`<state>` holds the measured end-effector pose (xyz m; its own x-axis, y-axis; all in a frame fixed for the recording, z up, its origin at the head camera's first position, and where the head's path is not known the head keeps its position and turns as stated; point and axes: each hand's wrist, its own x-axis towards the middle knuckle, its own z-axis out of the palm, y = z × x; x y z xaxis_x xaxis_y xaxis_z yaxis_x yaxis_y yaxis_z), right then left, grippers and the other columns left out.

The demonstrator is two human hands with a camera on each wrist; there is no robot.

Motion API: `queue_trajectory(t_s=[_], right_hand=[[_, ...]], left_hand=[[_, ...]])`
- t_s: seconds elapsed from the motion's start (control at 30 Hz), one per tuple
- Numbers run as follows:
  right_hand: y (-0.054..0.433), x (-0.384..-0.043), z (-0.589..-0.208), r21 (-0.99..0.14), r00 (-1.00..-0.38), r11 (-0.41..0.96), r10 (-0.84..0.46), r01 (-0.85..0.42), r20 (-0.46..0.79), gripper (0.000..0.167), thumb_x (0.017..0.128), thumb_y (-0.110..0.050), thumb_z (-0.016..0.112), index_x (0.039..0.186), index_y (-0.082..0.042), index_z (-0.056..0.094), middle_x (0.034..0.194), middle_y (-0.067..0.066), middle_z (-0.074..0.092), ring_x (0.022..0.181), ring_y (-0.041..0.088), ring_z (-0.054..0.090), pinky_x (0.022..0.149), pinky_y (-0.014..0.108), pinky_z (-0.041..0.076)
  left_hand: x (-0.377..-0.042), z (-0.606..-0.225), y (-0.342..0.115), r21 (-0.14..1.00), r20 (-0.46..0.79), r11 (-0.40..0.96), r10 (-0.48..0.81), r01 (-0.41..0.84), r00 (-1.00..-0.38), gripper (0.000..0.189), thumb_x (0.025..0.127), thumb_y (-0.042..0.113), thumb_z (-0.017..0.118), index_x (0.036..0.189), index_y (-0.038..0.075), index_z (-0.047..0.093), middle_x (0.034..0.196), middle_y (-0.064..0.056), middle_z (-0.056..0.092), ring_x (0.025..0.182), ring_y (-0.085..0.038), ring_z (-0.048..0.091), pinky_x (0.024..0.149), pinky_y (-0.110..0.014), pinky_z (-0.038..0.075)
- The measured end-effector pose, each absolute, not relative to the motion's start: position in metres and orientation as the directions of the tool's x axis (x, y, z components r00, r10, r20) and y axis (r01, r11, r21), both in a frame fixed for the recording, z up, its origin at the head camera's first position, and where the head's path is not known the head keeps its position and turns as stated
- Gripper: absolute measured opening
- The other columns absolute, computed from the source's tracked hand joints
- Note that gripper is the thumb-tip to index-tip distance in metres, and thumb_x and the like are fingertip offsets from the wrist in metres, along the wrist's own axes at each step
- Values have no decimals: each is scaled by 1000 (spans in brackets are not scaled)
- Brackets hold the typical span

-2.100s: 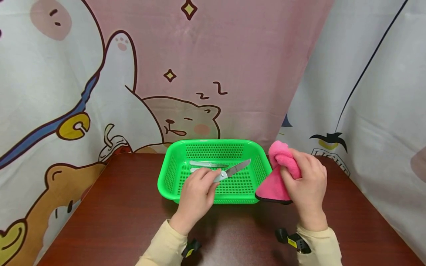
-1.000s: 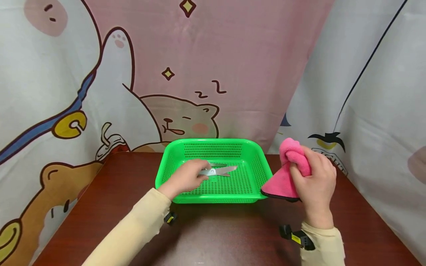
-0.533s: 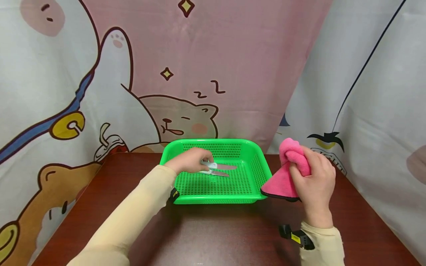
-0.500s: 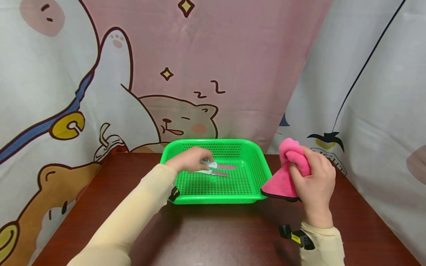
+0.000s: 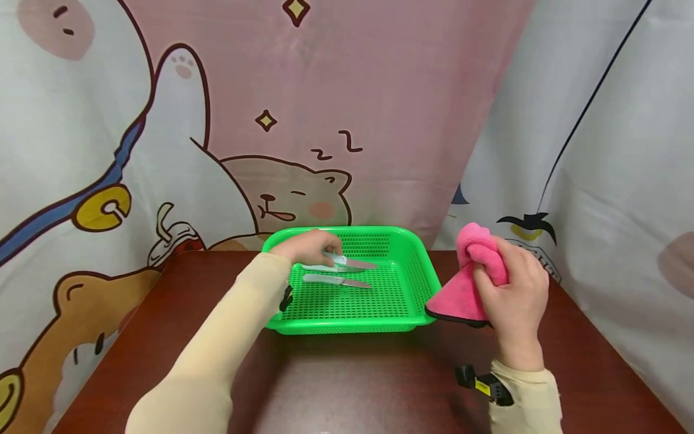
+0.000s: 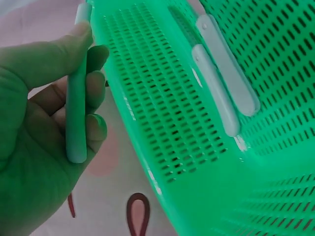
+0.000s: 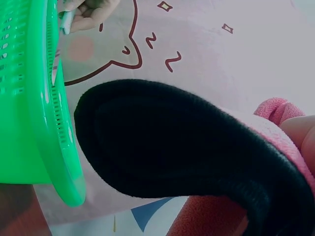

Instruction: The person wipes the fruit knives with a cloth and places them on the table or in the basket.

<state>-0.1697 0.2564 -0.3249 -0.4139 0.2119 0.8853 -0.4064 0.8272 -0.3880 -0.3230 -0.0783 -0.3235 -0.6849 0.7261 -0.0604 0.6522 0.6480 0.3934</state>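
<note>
Over the back left of the green basket (image 5: 352, 326), my left hand (image 5: 311, 246) grips a small knife (image 5: 338, 260) by its pale handle, blade pointing right. In the left wrist view that handle (image 6: 76, 118) lies between thumb and curled fingers, outside the basket rim in that view. Two more pale-handled knives lie on the basket floor, one in front (image 5: 324, 278) and one partly behind the held knife (image 5: 313, 267). My right hand (image 5: 515, 289) holds a bunched pink cloth (image 5: 461, 293) by the basket's right rim; its black side (image 7: 142, 137) fills much of the right wrist view.
The basket stands on a dark brown wooden table (image 5: 358, 380), close to its back edge. A printed cartoon curtain (image 5: 390, 120) hangs right behind the table and along both sides. A black strap (image 5: 490, 389) with a small camera sits on the right wrist.
My left hand, holding a knife, has moved toward the basket's back left. The front knife's handle now shows whole. My right hand with the cloth shifted slightly right, then stayed still.
</note>
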Motion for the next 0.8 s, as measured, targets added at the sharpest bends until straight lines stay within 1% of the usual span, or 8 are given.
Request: queue_trajectory(t_s=[0.17, 0.27, 0.47, 0.6, 0.8], right_hand=[[258, -169, -324, -387, -404, 834, 221, -394, 887, 36, 77, -12, 71, 112, -5, 72, 102, 19, 69, 94, 39, 60, 78, 49, 38], [258, -169, -323, -391, -422, 835, 217, -386, 880, 36, 79, -13, 70, 114, -5, 71, 103, 19, 69, 95, 40, 60, 78, 49, 38], [261, -171, -327, -401, -461, 841, 212, -363, 862, 38, 78, -12, 72, 116, -6, 71, 104, 19, 69, 96, 40, 60, 78, 52, 38], [270, -174, -334, -404, -514, 859, 203, -315, 833, 40, 79, -11, 73, 118, -5, 69, 106, 22, 67, 97, 41, 59, 78, 56, 38], [285, -178, -342, -392, -612, 889, 177, -237, 771, 44, 78, -10, 74, 121, -5, 67, 108, 24, 65, 100, 42, 57, 81, 59, 39]], left_hand=[[-331, -340, -76, 388, -82, 666, 713, 637, -696, 17, 90, 8, 74, 106, 11, 69, 108, 0, 66, 106, -20, 61, 92, -37, 48], [-335, -353, -74, 362, -104, 682, 707, 636, -699, 17, 89, 9, 75, 105, 13, 70, 103, 1, 66, 99, -17, 60, 88, -35, 49], [-332, -367, -70, 358, -159, 718, 677, 597, -719, 16, 87, 11, 78, 100, 18, 71, 91, 6, 65, 87, -13, 59, 81, -33, 49], [-330, -370, -69, 347, -178, 713, 688, 610, -703, 14, 87, 11, 77, 97, 19, 71, 87, 8, 64, 84, -12, 58, 78, -32, 49], [-326, -369, -69, 330, -239, 756, 646, 565, -725, 16, 87, 10, 78, 99, 18, 71, 92, 6, 62, 86, -13, 55, 78, -33, 49]])
